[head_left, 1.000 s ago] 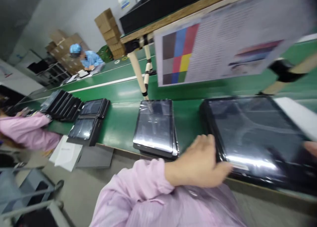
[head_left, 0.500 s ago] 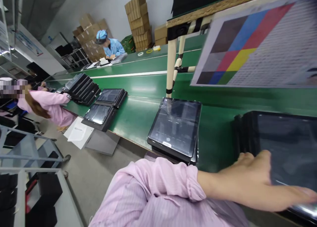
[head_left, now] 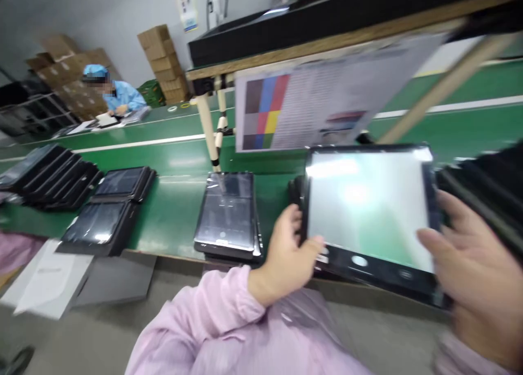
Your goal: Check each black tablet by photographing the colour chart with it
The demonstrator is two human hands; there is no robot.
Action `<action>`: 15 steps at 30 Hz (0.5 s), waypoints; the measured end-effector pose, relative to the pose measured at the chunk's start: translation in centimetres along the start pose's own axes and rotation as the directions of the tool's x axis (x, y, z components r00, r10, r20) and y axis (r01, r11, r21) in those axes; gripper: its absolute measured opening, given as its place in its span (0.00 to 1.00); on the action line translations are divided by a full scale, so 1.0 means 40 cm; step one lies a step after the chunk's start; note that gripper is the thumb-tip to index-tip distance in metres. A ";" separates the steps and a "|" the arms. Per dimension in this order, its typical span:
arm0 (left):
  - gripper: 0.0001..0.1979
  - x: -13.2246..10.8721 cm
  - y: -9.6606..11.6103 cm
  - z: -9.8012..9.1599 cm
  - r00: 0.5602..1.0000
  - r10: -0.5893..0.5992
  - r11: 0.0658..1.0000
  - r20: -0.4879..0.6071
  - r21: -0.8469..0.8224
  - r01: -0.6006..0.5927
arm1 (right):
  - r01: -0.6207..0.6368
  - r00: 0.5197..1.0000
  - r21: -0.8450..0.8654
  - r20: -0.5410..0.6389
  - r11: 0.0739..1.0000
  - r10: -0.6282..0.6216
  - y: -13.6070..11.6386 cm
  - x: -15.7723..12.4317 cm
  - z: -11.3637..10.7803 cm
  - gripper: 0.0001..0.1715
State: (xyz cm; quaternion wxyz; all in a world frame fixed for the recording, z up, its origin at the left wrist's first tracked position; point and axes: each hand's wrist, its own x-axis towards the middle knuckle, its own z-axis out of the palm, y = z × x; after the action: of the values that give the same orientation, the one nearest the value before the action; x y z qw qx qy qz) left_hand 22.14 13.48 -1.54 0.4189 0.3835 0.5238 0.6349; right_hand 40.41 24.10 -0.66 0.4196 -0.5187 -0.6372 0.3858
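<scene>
A black tablet (head_left: 368, 211) with a lit pale screen is lifted above the green conveyor belt (head_left: 175, 206). My left hand (head_left: 288, 258) grips its lower left corner, thumb on the front. My right hand (head_left: 474, 266) is at the tablet's right edge, fingers spread along it. More dark tablets (head_left: 486, 187) stand stacked to the right, partly behind my right hand. A stack of wrapped dark tablets (head_left: 229, 214) lies on the belt left of my left hand.
A sheet with a colour chart (head_left: 310, 108) hangs from a wooden shelf (head_left: 327, 37) above the belt. More tablet stacks (head_left: 102, 200) lie further left. White sheets (head_left: 44, 277) rest at the belt's edge. A person in a blue cap (head_left: 108, 94) sits far back, near cardboard boxes (head_left: 161, 61).
The tablet has been raised off the stack and its screen now shows bright. My right hand has come into view at its right edge. The view swung back left.
</scene>
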 end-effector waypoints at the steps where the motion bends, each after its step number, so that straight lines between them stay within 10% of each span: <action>1: 0.40 -0.009 0.016 -0.011 0.997 0.064 0.998 -0.039 0.000 -0.064 | -0.003 0.999 0.124 -0.043 0.992 0.008 -0.014 -0.014 0.009 0.56; 9: 0.41 -0.055 0.095 -0.136 0.857 0.505 0.779 -0.108 0.485 -0.397 | 0.321 0.924 0.558 -0.009 0.765 -0.382 -0.115 -0.041 0.137 0.55; 15: 0.56 -0.048 0.085 -0.174 0.804 0.590 0.544 -0.079 0.775 -0.323 | 0.136 0.936 0.714 0.134 0.687 -0.325 -0.115 0.001 0.215 0.46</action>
State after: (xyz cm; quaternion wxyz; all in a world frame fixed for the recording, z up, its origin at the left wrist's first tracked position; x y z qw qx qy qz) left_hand 15.94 8.95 0.64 -0.0472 0.5293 0.6730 0.5145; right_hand 30.80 22.91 0.60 0.5449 -0.1854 -0.5534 0.6021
